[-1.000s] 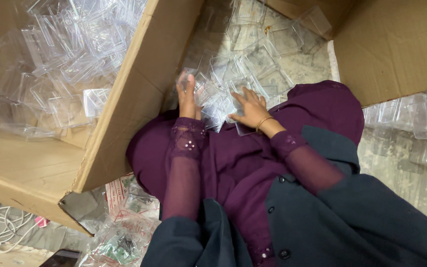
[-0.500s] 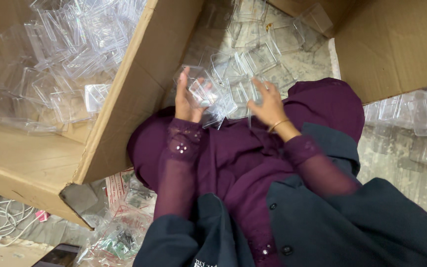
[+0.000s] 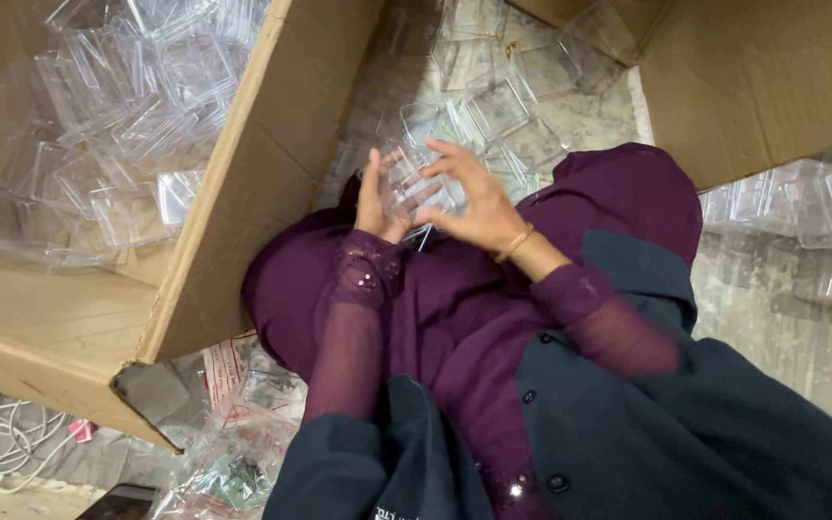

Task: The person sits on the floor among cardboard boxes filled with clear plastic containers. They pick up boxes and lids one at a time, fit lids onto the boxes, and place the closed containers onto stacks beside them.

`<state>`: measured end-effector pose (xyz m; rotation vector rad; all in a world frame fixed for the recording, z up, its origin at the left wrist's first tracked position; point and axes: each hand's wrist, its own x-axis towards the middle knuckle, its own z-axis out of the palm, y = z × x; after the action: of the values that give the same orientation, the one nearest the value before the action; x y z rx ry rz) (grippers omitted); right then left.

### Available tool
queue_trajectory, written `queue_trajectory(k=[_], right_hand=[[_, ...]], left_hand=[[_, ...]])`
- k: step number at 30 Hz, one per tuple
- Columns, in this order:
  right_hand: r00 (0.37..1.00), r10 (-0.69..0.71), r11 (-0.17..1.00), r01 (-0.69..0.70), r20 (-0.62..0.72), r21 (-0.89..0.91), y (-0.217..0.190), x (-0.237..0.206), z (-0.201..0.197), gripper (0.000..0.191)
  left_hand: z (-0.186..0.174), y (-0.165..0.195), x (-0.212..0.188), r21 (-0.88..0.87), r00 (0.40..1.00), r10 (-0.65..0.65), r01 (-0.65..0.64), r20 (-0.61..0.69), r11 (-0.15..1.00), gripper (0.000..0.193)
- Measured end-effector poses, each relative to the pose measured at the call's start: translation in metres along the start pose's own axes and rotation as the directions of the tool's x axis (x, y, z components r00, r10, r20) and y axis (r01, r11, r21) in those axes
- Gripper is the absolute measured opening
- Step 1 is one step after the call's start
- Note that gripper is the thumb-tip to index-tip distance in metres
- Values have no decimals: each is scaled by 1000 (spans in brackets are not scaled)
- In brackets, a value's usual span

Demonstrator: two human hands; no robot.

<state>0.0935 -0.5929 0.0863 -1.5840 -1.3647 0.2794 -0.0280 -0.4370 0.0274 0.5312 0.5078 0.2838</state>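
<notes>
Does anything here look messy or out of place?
Yes: clear plastic boxes lie scattered loose on the floor beyond both hands, and plastic bags sit crumpled beside the cardboard box.

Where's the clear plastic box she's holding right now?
In the head view, centre frame, the clear plastic box sits between left hand and right hand, above the purple lap.
</notes>
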Motion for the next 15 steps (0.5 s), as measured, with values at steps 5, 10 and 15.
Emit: queue_trajectory(k=[5,10,15], right_hand=[[965,-68,994,88,254,-67,-6,8,-23,92],[954,-29,997,47,298,-54,-5,6,-41,115],[953,115,993,-107,279,-45,-10,6,-44,118]], left_hand=[[3,-1,2,94,988,-57,44,141,995,82],[5,-4,2,164,985,-76,50,156,985,79],[3,-11,4,164,984,-43,14,172,986,77]])
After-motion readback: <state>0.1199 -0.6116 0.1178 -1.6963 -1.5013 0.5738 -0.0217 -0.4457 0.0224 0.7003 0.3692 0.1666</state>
